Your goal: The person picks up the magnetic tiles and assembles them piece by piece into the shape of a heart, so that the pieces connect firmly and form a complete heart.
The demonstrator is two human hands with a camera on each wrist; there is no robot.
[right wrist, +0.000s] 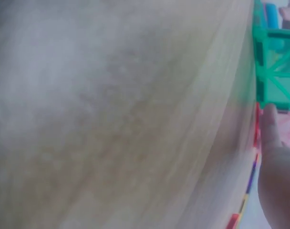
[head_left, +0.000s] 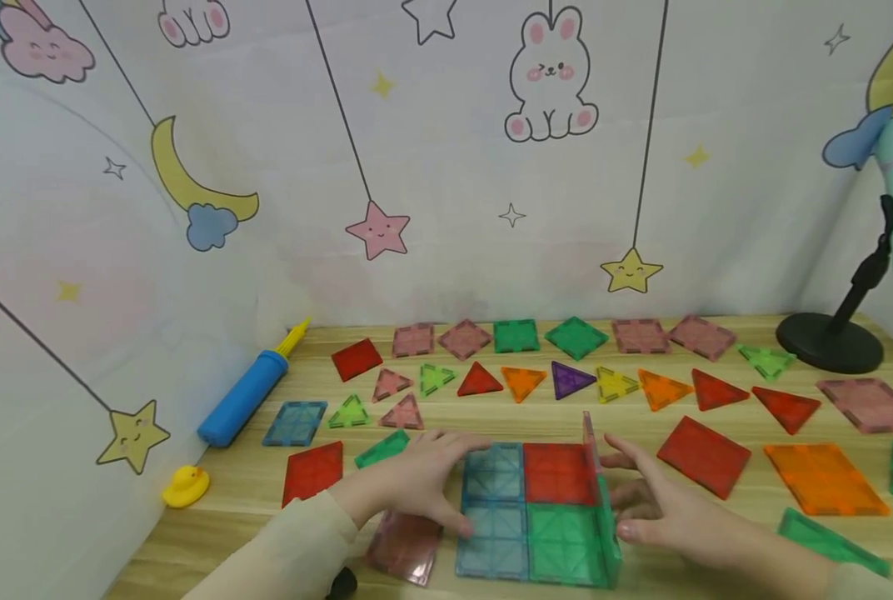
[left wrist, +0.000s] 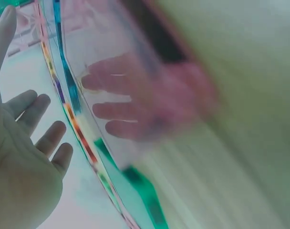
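On the table, two light-blue square magnetic tiles (head_left: 493,542), a red square tile (head_left: 559,473) and a green square tile (head_left: 565,542) form a flat block. Along its right edge a green tile (head_left: 607,533) and a pink tile (head_left: 590,437) stand upright. My right hand (head_left: 664,508) is at their outer side, thumb by the green one; in the right wrist view a finger (right wrist: 271,126) lies at the green tile's edge (right wrist: 260,71). My left hand (head_left: 420,475) holds nothing, fingers spread by the block's left side. Below it lies a pink tile (head_left: 405,546).
Rows of loose square and triangular tiles (head_left: 570,380) lie behind the block, with a red square (head_left: 704,456) and an orange square (head_left: 825,478) to the right. A blue pump (head_left: 244,400) and yellow duck (head_left: 187,486) are at left, a black stand (head_left: 829,343) at back right.
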